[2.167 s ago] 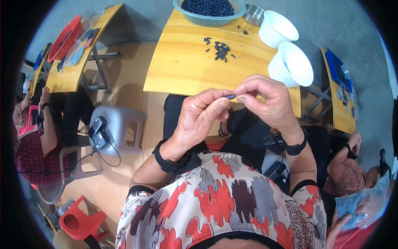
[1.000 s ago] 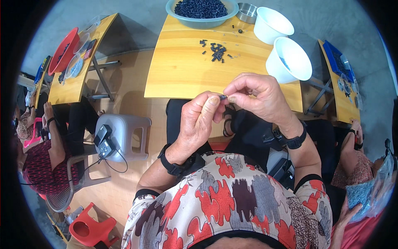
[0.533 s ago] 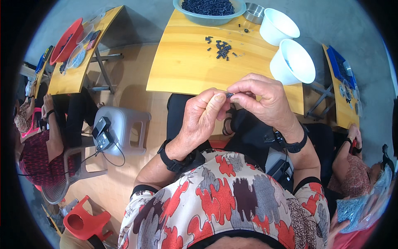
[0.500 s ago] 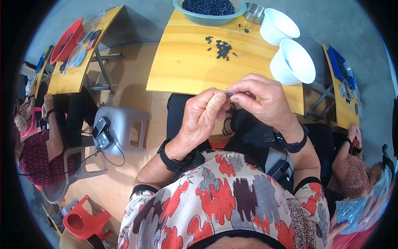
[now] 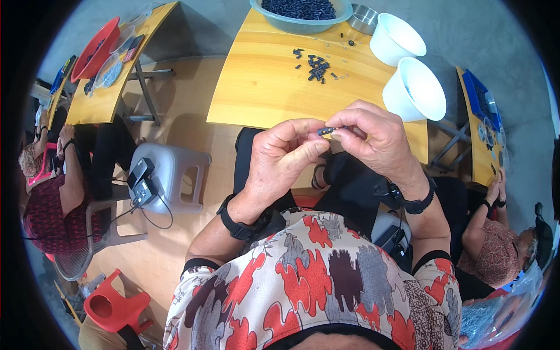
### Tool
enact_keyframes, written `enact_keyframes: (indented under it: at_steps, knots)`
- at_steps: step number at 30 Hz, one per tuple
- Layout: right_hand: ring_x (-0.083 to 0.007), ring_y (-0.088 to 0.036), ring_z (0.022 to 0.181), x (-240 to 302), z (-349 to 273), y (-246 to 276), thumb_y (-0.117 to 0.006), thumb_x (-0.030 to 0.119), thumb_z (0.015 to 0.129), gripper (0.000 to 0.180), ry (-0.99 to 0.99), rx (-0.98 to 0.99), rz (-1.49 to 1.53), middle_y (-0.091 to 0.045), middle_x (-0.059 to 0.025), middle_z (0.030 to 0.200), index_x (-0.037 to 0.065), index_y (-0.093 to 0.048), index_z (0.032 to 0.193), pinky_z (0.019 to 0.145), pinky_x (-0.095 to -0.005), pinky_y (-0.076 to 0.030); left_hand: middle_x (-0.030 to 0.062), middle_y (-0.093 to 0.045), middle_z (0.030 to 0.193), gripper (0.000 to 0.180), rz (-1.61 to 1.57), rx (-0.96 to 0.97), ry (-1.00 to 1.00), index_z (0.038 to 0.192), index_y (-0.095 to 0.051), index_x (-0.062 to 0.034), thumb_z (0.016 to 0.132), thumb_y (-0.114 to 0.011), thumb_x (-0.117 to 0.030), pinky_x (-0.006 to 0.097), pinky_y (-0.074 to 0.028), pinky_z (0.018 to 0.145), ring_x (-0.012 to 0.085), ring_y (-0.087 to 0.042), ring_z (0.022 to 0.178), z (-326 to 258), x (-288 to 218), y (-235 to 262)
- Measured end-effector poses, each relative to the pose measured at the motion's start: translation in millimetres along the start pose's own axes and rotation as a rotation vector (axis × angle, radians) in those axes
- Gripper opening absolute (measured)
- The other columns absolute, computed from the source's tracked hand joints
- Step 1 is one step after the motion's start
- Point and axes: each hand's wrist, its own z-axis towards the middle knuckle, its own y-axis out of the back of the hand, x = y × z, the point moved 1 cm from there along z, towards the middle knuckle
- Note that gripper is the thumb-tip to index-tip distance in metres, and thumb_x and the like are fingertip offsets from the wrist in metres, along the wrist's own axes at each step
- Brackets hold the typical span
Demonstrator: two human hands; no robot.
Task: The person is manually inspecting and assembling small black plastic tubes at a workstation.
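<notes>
A small dark cylindrical part (image 5: 325, 132), with a light spot on its side, is held level between my two hands just off the table's near edge. My right hand (image 5: 376, 137) pinches its right end between thumb and forefinger. The fingertips of my left hand (image 5: 280, 154) close round its left end, the thumb below and the forefinger above. Beyond my hands, a loose pile of short dark parts (image 5: 318, 69) lies on the yellow table (image 5: 256, 87). I cannot make out the end hidden in my right fingers.
At the table's far edge stands a translucent bowl (image 5: 300, 26) full of dark parts, beside a round metal tin (image 5: 363, 20). Two white tubs (image 5: 398, 39) stand at the right. Other people sit at tables on both sides. A grey stool (image 5: 175, 169) carries black boxes with cables.
My left fingers have loosened and shifted left, with the thumb lower. More of the dark part shows between my hands now. The view has shifted slightly.
</notes>
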Motion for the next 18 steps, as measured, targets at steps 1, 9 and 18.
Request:
enact_keyframes:
  at_steps: [1,9,18]
  knots:
    - [-0.013,-0.055,0.059,1.8,0.8,0.4,-0.067,-0.003,0.072,0.016,-0.019,0.005,-0.023,-0.058,-0.004,0.072,0.004,-0.064,0.086,0.051,-0.0241,-0.043,0.0052,-0.065,0.085,0.02,-0.003,-0.023,-0.001,0.103,-0.062,0.0032,0.084,-0.063,-0.001,0.02,-0.052,0.064,0.0065,-0.059,0.071,0.0,0.5,0.1]
    - [-0.018,-0.059,0.066,-1.8,3.3,-1.4,-0.065,0.002,0.076,0.015,0.036,0.014,0.001,-0.059,-0.0058,0.075,0.004,-0.065,0.09,0.056,-0.0275,-0.048,0.0053,-0.065,0.081,0.017,0.066,-0.084,-0.044,0.099,-0.064,0.0028,0.083,-0.064,-0.002,0.019,-0.051,0.058,0.0058,-0.059,0.066,0.5,4.4,1.7]
    - [-0.0187,-0.061,0.073,5.4,2.4,2.3,-0.063,0.002,0.079,0.02,0.002,0.06,-0.023,-0.062,-0.0064,0.084,0.004,-0.063,0.099,0.064,-0.0279,-0.05,0.0048,-0.065,0.079,0.016,0.055,-0.09,-0.049,0.099,-0.064,0.002,0.083,-0.063,-0.002,0.018,-0.049,0.058,0.006,-0.059,0.064,0.6,4.7,0.3]
